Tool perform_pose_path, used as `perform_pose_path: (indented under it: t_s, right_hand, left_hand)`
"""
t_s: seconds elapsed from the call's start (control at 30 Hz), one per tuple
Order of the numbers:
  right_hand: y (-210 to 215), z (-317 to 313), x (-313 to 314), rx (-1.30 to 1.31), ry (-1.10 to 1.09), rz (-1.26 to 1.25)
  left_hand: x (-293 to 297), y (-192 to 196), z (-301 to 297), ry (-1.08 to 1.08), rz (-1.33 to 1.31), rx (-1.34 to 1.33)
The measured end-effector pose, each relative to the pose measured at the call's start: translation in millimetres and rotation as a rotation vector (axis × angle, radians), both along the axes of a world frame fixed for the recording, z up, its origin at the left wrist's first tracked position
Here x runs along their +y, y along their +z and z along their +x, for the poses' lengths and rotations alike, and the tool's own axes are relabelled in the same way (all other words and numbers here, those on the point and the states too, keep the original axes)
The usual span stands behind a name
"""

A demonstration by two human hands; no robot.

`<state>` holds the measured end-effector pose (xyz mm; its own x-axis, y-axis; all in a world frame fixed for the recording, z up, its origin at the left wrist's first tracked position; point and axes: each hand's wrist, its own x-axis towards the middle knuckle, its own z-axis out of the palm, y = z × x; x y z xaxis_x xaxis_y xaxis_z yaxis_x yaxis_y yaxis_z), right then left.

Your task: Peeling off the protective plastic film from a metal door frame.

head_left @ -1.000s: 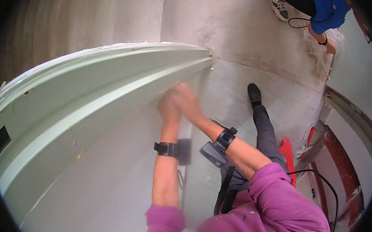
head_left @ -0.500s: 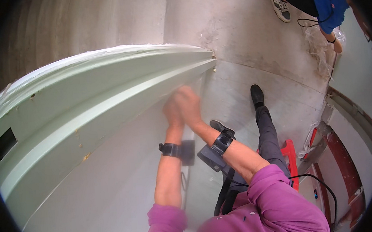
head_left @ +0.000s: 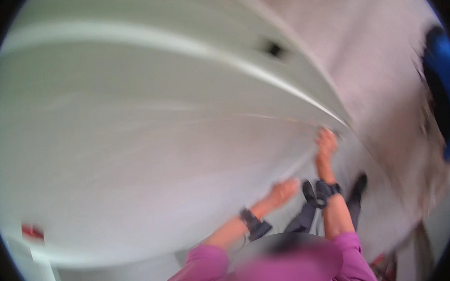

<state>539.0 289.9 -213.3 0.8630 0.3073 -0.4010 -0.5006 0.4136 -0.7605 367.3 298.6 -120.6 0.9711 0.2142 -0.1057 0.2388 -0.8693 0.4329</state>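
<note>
The whole view is smeared by motion. My right hand (head_left: 326, 143) is raised beside the lower edge of a pale green door frame (head_left: 203, 58), near its far end. I cannot tell whether it touches the frame. My left hand (head_left: 283, 193) is lower and to the left, in front of the pale wall surface (head_left: 149, 172), apart from the right. The fingers of both hands are too blurred to read, and no object shows clearly in either. A dark strap with a small box is on each wrist.
A dark square opening (head_left: 273, 48) is in the frame. A person in a blue top (head_left: 444, 73) is at the far right, over the grey floor (head_left: 365, 52). A small red item (head_left: 32, 232) is on the wall at lower left. My dark shoes (head_left: 360, 183) stand below my hands.
The view has swung left, so the frame and wall now fill more of it. My hands, together before, are now apart, the right one farther up and right.
</note>
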Motion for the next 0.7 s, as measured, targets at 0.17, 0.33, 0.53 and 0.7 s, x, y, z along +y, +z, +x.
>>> perform_pose_path:
  t_s: [0.17, 0.33, 0.53, 0.7]
  right_hand:
    - [-46, 27, -23, -0.565, 0.523, -0.329]
    - [-54, 35, 2, 0.282, 0.262, 0.432]
    - [-102, 77, 19, -0.153, 0.585, 0.378]
    - [-80, 68, 43, -0.326, 0.732, 0.233]
  left_hand:
    - [-61, 65, -127, 0.550, -0.220, 0.564]
    - [-138, 61, -215, 1.073, -0.082, 0.222]
    - [-203, 38, -247, 1.216, -0.212, 0.280]
    - [-242, 66, -231, 1.723, -0.429, 0.043]
